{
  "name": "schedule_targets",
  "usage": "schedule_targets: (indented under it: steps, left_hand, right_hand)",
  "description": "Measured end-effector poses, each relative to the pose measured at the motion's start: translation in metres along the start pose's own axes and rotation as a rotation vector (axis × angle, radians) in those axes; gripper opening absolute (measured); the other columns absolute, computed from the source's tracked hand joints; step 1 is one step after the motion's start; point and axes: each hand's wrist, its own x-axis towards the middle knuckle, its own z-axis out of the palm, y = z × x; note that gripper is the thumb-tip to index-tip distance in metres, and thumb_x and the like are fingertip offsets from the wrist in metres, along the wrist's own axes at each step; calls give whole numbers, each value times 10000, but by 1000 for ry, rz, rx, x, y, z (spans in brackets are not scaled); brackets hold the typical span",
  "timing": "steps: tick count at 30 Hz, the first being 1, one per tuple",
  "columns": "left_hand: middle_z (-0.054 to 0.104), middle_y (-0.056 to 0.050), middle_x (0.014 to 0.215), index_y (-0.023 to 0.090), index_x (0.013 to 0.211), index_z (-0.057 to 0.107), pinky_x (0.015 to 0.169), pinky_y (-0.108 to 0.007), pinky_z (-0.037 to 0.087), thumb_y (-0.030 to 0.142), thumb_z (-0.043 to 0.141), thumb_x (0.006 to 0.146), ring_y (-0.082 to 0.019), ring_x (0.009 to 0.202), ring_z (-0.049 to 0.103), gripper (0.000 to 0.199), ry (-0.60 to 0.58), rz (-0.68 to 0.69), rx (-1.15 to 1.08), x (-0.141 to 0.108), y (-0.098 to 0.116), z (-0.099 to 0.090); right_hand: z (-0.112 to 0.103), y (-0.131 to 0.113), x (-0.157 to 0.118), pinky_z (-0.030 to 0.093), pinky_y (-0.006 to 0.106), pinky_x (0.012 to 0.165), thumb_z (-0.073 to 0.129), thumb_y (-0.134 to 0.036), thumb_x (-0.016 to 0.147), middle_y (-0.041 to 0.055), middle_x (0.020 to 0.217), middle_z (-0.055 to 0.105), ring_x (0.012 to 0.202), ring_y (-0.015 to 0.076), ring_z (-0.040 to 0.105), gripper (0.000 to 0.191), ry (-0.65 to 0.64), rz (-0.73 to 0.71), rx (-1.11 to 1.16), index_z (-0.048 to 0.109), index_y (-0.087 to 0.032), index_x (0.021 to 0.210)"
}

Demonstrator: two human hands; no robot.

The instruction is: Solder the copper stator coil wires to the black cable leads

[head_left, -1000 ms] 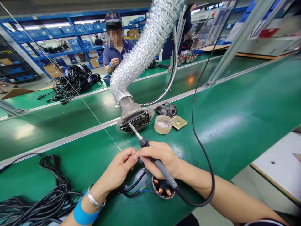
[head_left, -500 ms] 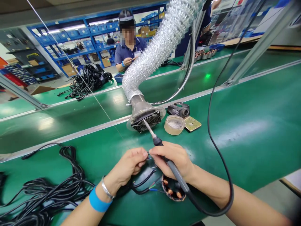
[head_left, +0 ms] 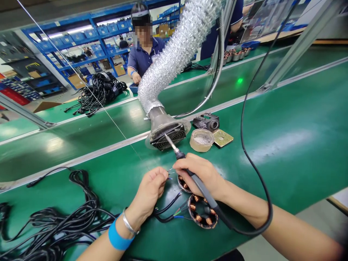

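We note the left hand (head_left: 152,185) pinching thin blue-ended wire (head_left: 170,178), the right hand (head_left: 205,174) gripping a grey, pen-shaped soldering iron (head_left: 201,187), tip (head_left: 170,141) best held beyond both.

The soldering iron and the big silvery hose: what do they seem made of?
Soldering iron: the bare shaft looks like metal, slim and shiny; the grey handle appears matte, plastic or rubber. Silvery hose: probably thin metal foil, bright and crinkled.

Grey soldering iron (head_left: 202,187) slants forward-left; thin wires (head_left: 170,178) seem bare-ended.
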Motion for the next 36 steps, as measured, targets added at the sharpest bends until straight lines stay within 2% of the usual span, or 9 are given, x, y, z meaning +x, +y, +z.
schedule_targets:
  steps: [3,7,11,14,17,20,27,36]
  left_hand:
    - [205,128,490,203,691,425,409,-199,79,504,676,739,-41,429,109,394,67,39,70,-1,-2,5]
    - [218,117,505,198,700,449,426,-208,105,474,632,777,-51,437,134,341,116,100,147,-1,-6,6]
    - [244,111,496,199,692,455,437,-215,119,425,611,780,-60,438,157,288,137,115,180,0,-6,5]
    - [243,112,478,199,676,455,446,-216,123,400,611,768,-61,437,151,271,145,107,169,0,-4,5]
    - [235,115,466,198,661,458,449,-217,123,394,624,747,-60,437,141,271,153,94,167,0,-3,5]
    - [240,110,475,198,656,465,452,-218,132,389,620,743,-61,440,151,260,160,102,181,1,-4,5]
    - [243,110,476,199,665,480,460,-217,156,376,600,753,-66,441,157,232,156,116,188,1,-5,5]
    - [227,113,464,203,679,481,454,-226,139,395,587,770,-69,438,144,237,145,111,212,1,-7,4]
  right_hand:
    - [-3,7,1,441,271,606,483,-85,921,-2,738,640,604,134,482,210,-62,-88,-3,584,-193,1070]
    - [-16,1,6,467,286,627,523,-78,905,15,789,685,640,139,515,228,-77,-69,-4,606,-191,1084]
    - [-35,-23,8,519,263,645,505,-77,928,16,859,709,712,133,601,343,6,83,76,594,-218,1228]
    - [-43,-32,-3,535,288,648,548,-152,923,19,845,688,708,147,622,380,95,228,97,596,-249,1287]
    - [-41,-28,-19,498,310,575,587,-243,892,30,789,657,661,169,590,259,265,303,163,703,-251,1124]
    - [-34,-21,-31,469,304,532,598,-285,875,32,758,658,631,177,585,164,375,380,262,719,-237,976]
    - [-27,-19,-36,476,287,549,601,-272,859,23,764,658,619,162,581,109,379,431,316,681,-217,909]
    - [-24,-21,-33,442,295,564,592,-231,839,27,763,637,639,165,564,121,351,405,311,676,-208,922]
